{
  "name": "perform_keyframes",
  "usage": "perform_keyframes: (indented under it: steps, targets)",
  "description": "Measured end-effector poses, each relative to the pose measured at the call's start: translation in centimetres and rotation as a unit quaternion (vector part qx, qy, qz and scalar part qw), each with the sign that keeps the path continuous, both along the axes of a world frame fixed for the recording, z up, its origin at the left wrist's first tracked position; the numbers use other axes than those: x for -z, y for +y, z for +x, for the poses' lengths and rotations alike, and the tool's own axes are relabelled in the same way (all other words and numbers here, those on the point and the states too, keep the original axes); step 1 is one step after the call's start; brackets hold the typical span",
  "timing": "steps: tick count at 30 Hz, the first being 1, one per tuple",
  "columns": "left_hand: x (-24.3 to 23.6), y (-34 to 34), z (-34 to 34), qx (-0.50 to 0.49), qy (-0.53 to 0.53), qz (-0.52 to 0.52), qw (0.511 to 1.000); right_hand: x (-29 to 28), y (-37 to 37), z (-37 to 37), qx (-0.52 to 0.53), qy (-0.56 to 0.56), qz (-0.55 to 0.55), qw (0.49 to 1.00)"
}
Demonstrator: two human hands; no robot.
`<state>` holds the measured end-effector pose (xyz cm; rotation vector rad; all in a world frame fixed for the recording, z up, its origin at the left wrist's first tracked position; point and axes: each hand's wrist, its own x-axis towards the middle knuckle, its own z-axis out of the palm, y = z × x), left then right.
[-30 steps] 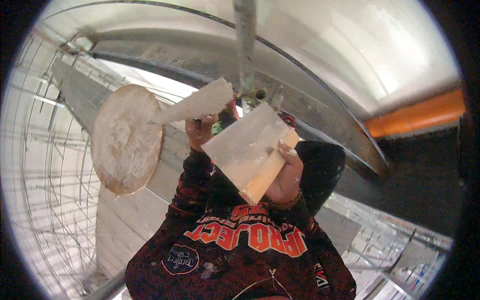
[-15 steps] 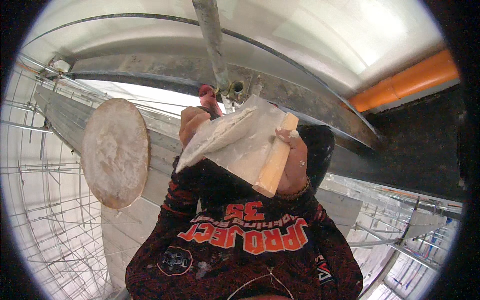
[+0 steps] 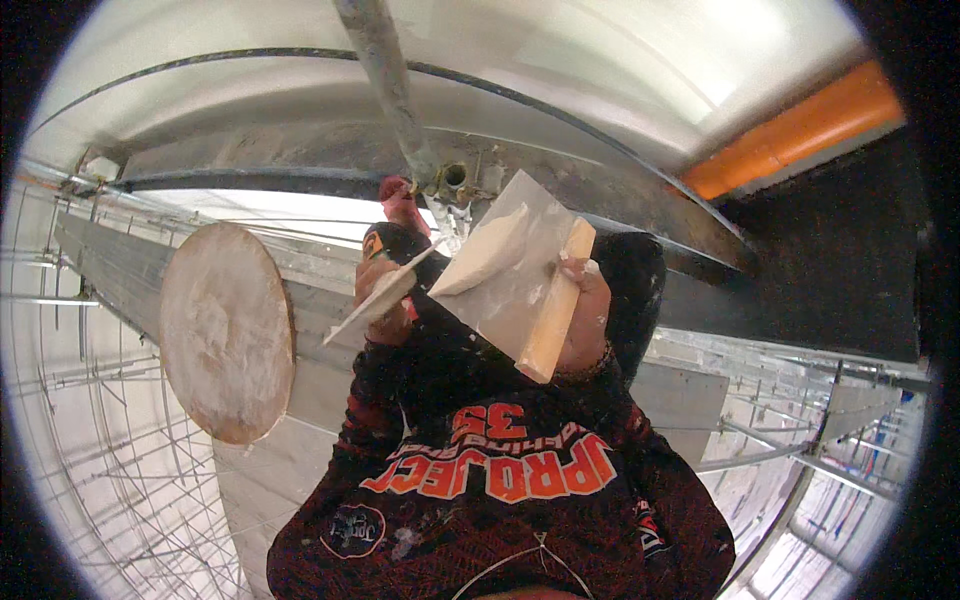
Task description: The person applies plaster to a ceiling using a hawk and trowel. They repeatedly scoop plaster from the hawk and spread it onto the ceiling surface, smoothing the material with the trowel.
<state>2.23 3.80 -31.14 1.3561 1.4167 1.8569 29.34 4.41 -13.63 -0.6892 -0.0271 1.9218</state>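
My right hand [image 3: 588, 312] is closed round the wooden handle [image 3: 556, 310] of a wide filling knife. A smooth mound of white putty [image 3: 490, 250] lies on its thin metal blade [image 3: 530, 210]. My left hand [image 3: 380, 298] grips a second putty knife [image 3: 378, 300], whose whitish blade shows nearly edge-on and stands apart from the mound. Part of a dark handle with an orange patch shows above that hand. White smears mark my right thumb.
A round, plaster-smeared board [image 3: 228, 335] lies at the left on grey planks [image 3: 335, 300]. A metal scaffold pole [image 3: 385, 80] rises beyond my hands. An orange pipe [image 3: 800, 130] runs at far right, and scaffold tubes [image 3: 150, 400] fill both sides.
My left putty knife has pulled away from the wide blade and turned edge-on, to the left. The putty on the wide blade now forms a smoother mound. The view has shifted slightly.
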Motion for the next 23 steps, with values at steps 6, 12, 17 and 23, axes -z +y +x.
perform_keyframes:
  steps: [6,12,17,23]
  targets:
    - [1.6,-1.2,0.8,0.192,-0.599,-0.025,0.777,7.0,1.1,1.8,0.039,0.035,0.019,0.998]
    - [2.1,0.7,0.5,0.019,-0.452,-0.058,0.89,18.5,6.7,0.3,0.101,0.081,0.11,0.985]
    - [2.5,1.3,-0.8,0.237,-0.629,-0.054,0.738,23.9,17.5,-0.3,0.1,-0.656,0.261,0.701]
    - [3.2,2.4,-1.3,0.262,-0.595,-0.017,0.759,28.9,29.7,-2.1,0.051,-0.79,0.259,0.553]
